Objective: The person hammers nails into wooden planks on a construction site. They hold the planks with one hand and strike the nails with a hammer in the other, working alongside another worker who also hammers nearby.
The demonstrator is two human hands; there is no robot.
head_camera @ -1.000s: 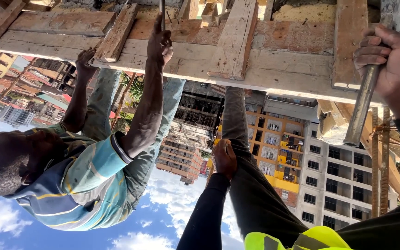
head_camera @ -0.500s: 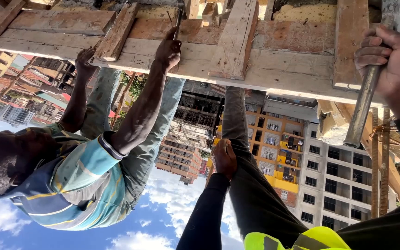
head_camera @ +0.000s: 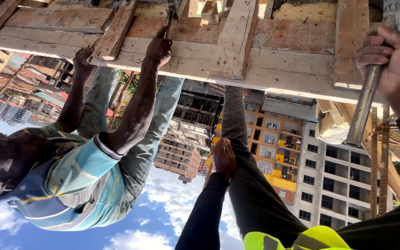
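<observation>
Little has shifted: co-worker's hand (head_camera: 159, 46) stays on the hammer (head_camera: 168, 22) against the timber planks (head_camera: 274, 60). Right hand (head_camera: 396, 65) keeps its grip closed around the steel pipe (head_camera: 365, 109); left hand is out of view.

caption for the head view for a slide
Upside-down view: right hand grips a metal bar, left hand rests on a dark trouser leg, while a co-worker in a striped shirt touches the planks.

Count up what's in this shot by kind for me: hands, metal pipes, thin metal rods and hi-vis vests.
Hands: 4
Metal pipes: 1
Thin metal rods: 1
Hi-vis vests: 1
Total: 7
</observation>
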